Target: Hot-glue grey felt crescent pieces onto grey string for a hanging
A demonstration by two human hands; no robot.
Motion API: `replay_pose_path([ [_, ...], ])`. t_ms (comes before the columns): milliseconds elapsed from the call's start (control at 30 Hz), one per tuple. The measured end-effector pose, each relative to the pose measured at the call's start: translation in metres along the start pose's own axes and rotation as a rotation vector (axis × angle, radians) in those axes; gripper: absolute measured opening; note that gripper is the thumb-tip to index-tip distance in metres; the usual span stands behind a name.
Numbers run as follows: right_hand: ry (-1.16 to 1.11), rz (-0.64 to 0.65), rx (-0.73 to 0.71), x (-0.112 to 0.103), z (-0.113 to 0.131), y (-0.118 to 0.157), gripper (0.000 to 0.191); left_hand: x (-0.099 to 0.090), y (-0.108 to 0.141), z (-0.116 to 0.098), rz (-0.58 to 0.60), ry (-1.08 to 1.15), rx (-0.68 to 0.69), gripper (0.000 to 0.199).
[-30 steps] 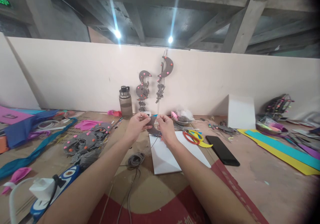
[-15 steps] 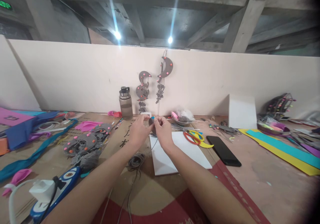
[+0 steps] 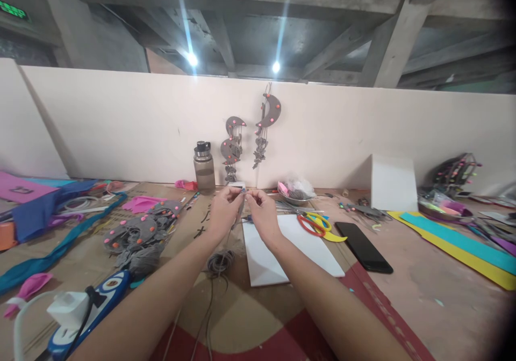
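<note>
My left hand (image 3: pixel 224 210) is closed in a pinch over the cardboard, its fingertips almost touching those of my right hand (image 3: pixel 263 215). A small grey piece (image 3: pixel 241 208), seemingly felt, hangs from the left fingertips, partly hidden by the fingers. The right thumb and forefinger pinch at its top, where a tiny bluish spot shows; what exactly they hold is too small to tell. Below the hands lies a coil of grey cord (image 3: pixel 220 262) with loose ends trailing toward me. A white board (image 3: pixel 298 248) lies partly under my right forearm.
Scissors (image 3: pixel 312 224) and a black phone (image 3: pixel 363 247) lie to the right. Behind stands a water bottle (image 3: pixel 204 168), with grey moon-shaped hangings (image 3: pixel 271 111) on the wall. Grey felt pieces with pink dots (image 3: pixel 137 233) and a blue-white power strip (image 3: pixel 91 315) are at left.
The fingertips have shifted slightly and come to a finer pinch. The grey piece now hangs lower, nearer the left fingers. The whole view has moved a little.
</note>
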State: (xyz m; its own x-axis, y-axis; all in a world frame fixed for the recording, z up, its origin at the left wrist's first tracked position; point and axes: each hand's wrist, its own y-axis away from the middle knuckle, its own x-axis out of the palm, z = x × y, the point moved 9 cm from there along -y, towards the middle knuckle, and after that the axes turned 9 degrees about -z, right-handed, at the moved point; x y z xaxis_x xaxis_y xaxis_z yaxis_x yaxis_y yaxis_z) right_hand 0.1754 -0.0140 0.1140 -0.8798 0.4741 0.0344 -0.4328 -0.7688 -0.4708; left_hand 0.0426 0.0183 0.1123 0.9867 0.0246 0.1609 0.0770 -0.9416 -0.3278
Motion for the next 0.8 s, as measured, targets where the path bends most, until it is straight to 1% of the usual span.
replay_pose_path([
  [100, -0.017, 0.003, -0.004, -0.001, 0.0, -0.001, 0.021, -0.001, 0.002, -0.011, -0.006, -0.105, 0.069, 0.016],
  [167, -0.023, 0.001, -0.011, -0.002, -0.001, -0.003, 0.022, 0.002, 0.003, -0.011, 0.017, -0.078, 0.048, 0.017],
  [367, 0.028, -0.03, -0.008, -0.007, -0.009, -0.009, 0.02, 0.017, -0.001, 0.011, 0.137, 0.226, -0.106, 0.031],
  [500, 0.027, -0.045, -0.004, -0.009, -0.012, -0.01, 0.019, 0.021, -0.003, 0.018, 0.189, 0.255, -0.144, 0.036],
  [667, 0.025, -0.032, -0.009, -0.007, -0.012, -0.009, 0.018, 0.019, -0.005, 0.019, 0.178, 0.261, -0.139, 0.035],
  [800, -0.013, 0.027, -0.01, 0.002, -0.014, -0.007, 0.017, 0.012, -0.013, 0.024, 0.133, 0.269, -0.122, 0.034],
])
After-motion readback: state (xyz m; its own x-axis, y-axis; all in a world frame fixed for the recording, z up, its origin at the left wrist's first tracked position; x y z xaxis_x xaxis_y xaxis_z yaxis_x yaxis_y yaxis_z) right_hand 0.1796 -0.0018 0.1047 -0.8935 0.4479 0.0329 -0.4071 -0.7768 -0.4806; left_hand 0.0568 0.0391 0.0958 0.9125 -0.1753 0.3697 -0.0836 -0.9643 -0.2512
